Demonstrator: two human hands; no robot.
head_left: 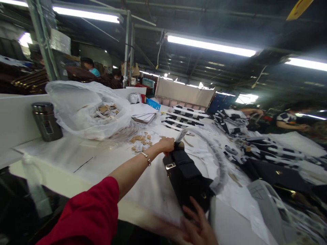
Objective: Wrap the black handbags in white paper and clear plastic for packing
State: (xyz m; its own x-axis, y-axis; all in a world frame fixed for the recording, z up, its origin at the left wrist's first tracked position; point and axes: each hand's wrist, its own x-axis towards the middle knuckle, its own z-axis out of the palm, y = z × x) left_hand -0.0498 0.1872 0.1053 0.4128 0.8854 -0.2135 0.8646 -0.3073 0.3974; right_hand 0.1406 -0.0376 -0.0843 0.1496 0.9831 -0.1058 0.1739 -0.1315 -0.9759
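My left hand (166, 144), with a thin bracelet on the wrist and a red sleeve (87, 214) on the arm, grips the top of a black handbag (186, 177). The bag has a gold-toned metal clasp (170, 166) on its side. A curved strap in clear plastic wrap (217, 160) arcs from my left hand to the bag's lower right. My right hand (198, 223), blurred with fingers spread, sits just below the bag's lower end. The bag's underside is hidden.
The white-covered worktable (107, 163) bears a steel flask (46, 121), a plastic bag of tags (87, 109), loose tan labels (139, 143), and a paper stack (144, 115). Black-and-white striped pieces (185, 117) lie ahead. A co-worker (287, 119) stands at the right.
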